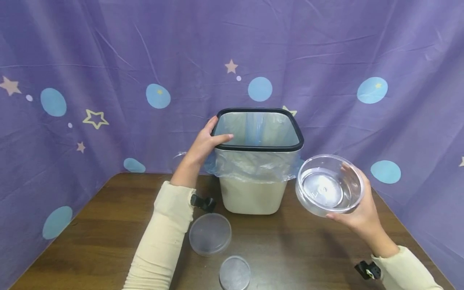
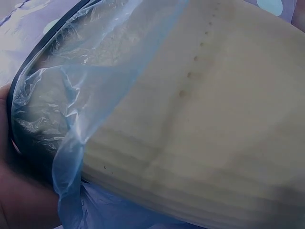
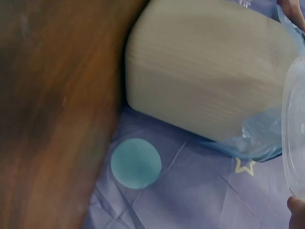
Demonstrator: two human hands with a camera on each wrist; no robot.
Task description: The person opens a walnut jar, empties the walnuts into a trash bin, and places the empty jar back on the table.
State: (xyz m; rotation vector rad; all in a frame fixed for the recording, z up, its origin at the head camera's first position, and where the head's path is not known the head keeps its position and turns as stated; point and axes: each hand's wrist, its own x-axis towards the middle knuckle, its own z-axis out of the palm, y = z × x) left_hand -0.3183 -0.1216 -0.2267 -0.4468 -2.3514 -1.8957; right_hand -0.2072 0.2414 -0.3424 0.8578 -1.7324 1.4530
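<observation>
A cream trash bin (image 1: 253, 197) with a black rim (image 1: 259, 149) stands upright on the wooden table, lined with a clear bluish plastic bag (image 1: 257, 167) folded down over its outside. My left hand (image 1: 204, 143) grips the left side of the rim, thumb over the inner edge. In the left wrist view the bag (image 2: 71, 176) hangs beside that hand (image 2: 24, 200). Off the table, to the right of the bin, my right hand (image 1: 362, 213) holds a clear round plastic container (image 1: 324, 189) tilted toward me. Only the container's edge (image 3: 293, 143) shows in the right wrist view.
On the table (image 1: 94, 229) in front of the bin lie a larger round translucent lid (image 1: 210, 234) and a smaller round disc or lid (image 1: 235, 274). Something clear (image 1: 179, 156) is partly hidden behind my left forearm. A purple patterned curtain (image 1: 203, 48) hangs behind.
</observation>
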